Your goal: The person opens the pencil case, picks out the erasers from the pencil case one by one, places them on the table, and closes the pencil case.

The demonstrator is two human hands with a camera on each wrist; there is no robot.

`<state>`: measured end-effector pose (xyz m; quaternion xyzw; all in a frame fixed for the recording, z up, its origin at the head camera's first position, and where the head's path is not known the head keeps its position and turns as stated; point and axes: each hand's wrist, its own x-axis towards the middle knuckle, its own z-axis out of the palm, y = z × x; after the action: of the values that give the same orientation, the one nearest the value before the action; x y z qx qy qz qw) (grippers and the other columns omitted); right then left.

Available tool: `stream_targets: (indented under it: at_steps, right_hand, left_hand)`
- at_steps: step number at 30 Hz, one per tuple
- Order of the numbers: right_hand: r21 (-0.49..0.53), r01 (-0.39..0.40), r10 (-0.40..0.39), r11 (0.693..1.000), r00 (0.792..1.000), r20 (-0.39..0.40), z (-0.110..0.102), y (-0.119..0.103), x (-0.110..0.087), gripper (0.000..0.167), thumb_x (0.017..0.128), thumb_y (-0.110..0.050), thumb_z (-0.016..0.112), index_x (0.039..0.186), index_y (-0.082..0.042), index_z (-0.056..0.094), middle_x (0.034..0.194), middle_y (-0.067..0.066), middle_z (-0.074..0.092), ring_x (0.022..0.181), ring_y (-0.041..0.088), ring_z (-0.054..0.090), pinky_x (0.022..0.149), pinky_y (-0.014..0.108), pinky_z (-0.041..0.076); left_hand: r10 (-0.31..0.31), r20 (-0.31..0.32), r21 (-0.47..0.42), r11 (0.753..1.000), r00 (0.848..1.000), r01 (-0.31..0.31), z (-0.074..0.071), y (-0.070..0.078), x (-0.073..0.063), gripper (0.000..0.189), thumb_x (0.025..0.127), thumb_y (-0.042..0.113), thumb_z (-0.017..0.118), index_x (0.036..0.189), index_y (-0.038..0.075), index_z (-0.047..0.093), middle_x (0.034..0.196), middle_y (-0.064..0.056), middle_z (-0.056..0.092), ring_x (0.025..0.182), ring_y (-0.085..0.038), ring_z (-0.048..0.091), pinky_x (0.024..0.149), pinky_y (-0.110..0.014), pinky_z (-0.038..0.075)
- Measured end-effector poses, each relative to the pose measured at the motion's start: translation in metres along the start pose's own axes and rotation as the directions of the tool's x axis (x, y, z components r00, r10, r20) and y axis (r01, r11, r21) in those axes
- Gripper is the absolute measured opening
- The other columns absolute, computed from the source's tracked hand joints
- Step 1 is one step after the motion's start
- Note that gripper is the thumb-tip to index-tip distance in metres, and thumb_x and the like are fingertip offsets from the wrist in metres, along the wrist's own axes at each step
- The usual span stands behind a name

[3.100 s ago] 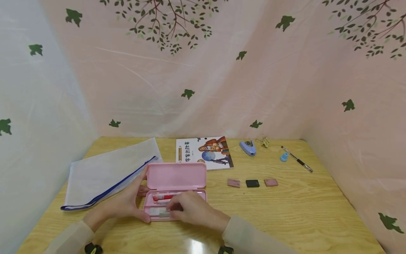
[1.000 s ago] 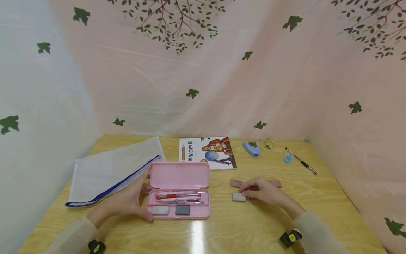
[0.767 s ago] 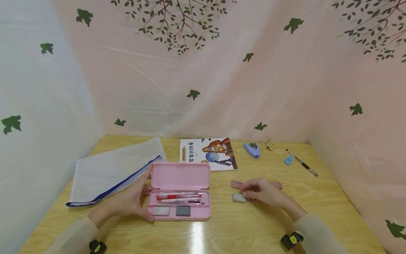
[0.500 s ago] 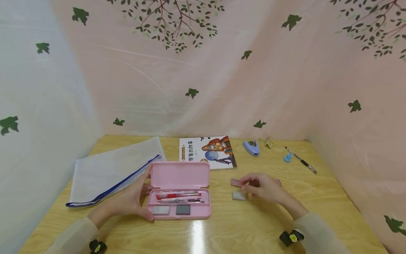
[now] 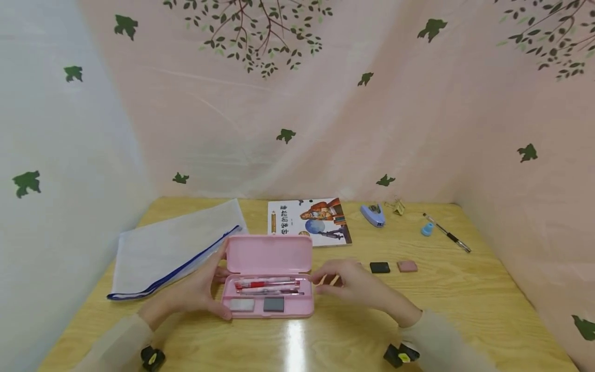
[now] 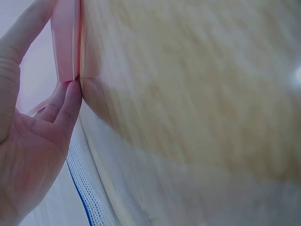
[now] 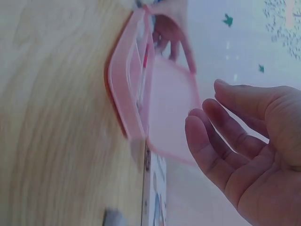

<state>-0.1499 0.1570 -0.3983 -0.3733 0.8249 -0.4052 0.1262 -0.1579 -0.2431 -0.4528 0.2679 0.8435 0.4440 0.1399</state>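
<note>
In the head view, a pink pencil case (image 5: pixel 269 254) stands with its lid raised. Several pens (image 5: pixel 267 285) fill its rear compartment; a white eraser (image 5: pixel 243 305) and a dark grey eraser (image 5: pixel 273 304) lie in the front one. My left hand (image 5: pixel 200 289) holds the case's left end, thumb at the front corner and fingers behind by the lid. Close to the right end is my right hand (image 5: pixel 350 281), fingers loosely bent, nothing between them in the right wrist view. A small grey block (image 7: pixel 114 217) lies on the table in that view; in the head view the right hand hides it.
Right of the hand lie a black eraser (image 5: pixel 379 267) and a pink eraser (image 5: pixel 407 266). Further back are a book (image 5: pixel 321 219), a blue stapler-like tool (image 5: pixel 373 215), a gold binder clip (image 5: pixel 398 207), a blue cap-like piece (image 5: pixel 427 229) and a pen (image 5: pixel 448 233). A mesh zip pouch (image 5: pixel 172 243) lies left.
My right hand took a light grey eraser out of the case, set it on the table by the other erasers, let go and came back left. My left hand stays on the case.
</note>
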Motion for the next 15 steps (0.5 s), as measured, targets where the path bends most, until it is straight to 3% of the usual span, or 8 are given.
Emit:
stream_targets:
  at_steps: [7, 11, 15]
  right_hand:
    - [0.003, 0.015, -0.015, 1.0, 0.993, 0.115, 0.038, -0.012, 0.025, 0.025, 0.097, -0.01, 0.07, 0.121, -0.006, 0.073, 0.112, 0.004, 0.072, 0.092, 0.001, 0.063, 0.079, 0.02, 0.055]
    - [-0.046, 0.03, -0.023, 0.999, 0.99, 0.142, 0.053, -0.013, 0.035, 0.027, 0.096, -0.012, 0.072, 0.122, -0.007, 0.074, 0.107, -0.001, 0.072, 0.088, -0.003, 0.062, 0.079, 0.017, 0.054]
    - [-0.062, -0.014, 0.024, 0.998, 0.985, 0.17, 0.061, -0.012, 0.039, 0.027, 0.096, -0.015, 0.072, 0.123, -0.01, 0.074, 0.103, -0.008, 0.072, 0.082, -0.005, 0.06, 0.077, 0.015, 0.052]
  left_hand:
    - [-0.052, -0.006, 0.02, 0.998, 0.999, 0.052, 0.0, 0.002, -0.003, 0.152, 0.064, 0.035, 0.099, 0.158, 0.038, -0.02, 0.156, -0.015, 0.024, 0.125, -0.025, 0.055, 0.106, -0.034, 0.044]
    - [-0.042, -0.001, 0.01, 0.999, 0.999, 0.042, -0.001, 0.003, -0.003, 0.15, 0.065, 0.034, 0.098, 0.159, 0.038, -0.018, 0.159, -0.016, 0.021, 0.126, -0.026, 0.055, 0.106, -0.035, 0.045]
    - [-0.03, 0.009, -0.004, 1.0, 0.999, 0.03, 0.0, 0.002, 0.001, 0.148, 0.066, 0.032, 0.098, 0.159, 0.037, -0.017, 0.161, -0.016, 0.02, 0.126, -0.026, 0.055, 0.105, -0.038, 0.046]
